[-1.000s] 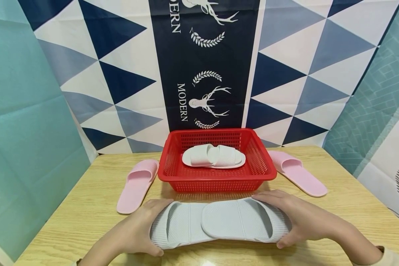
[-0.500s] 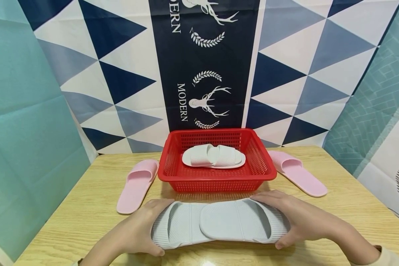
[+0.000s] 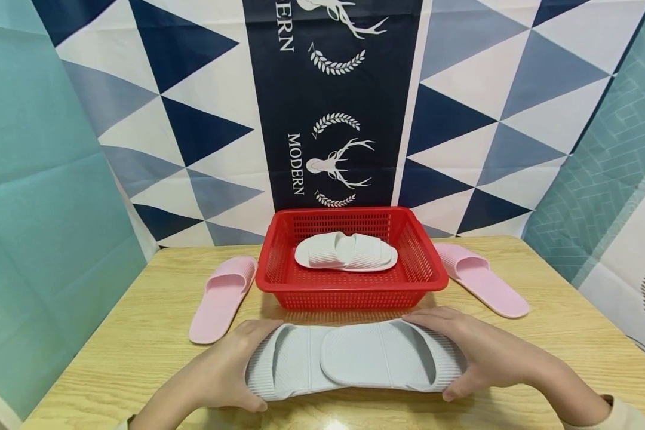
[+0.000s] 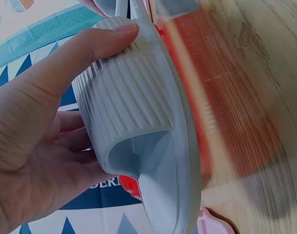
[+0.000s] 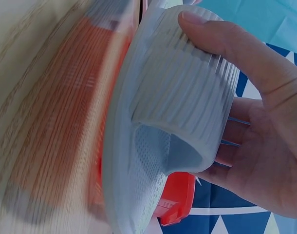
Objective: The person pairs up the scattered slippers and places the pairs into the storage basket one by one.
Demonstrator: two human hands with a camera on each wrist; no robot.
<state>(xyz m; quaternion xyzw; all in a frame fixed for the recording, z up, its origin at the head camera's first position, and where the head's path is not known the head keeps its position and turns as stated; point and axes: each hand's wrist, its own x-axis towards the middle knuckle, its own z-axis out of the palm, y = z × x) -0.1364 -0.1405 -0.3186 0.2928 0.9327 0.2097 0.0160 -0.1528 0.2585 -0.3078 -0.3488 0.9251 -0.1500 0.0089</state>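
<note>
Two light grey slippers lie end to end in front of me, their open-strap toes pointing outward. The right slipper (image 3: 378, 356) overlaps the heel of the left slipper (image 3: 291, 360) in the middle. My left hand (image 3: 231, 367) grips the left slipper across its ribbed strap, thumb on the near side. In the left wrist view, its thumb presses on the strap (image 4: 126, 97) and its fingers reach round the far side. My right hand (image 3: 475, 355) holds the right slipper the same way, its thumb on the ribbed strap (image 5: 187, 83) in the right wrist view.
Behind the slippers stands a red perforated basket (image 3: 352, 298) with a white pair of slippers (image 3: 346, 251) inside. One pink slipper (image 3: 220, 301) lies left of it, another pink slipper (image 3: 481, 280) to its right. A patterned cloth (image 3: 215, 119) hangs behind the wooden table (image 3: 123, 334).
Both hands have drawn slightly toward each other, so the two grey slippers overlap a little more. The basket and the pink slippers have not moved.
</note>
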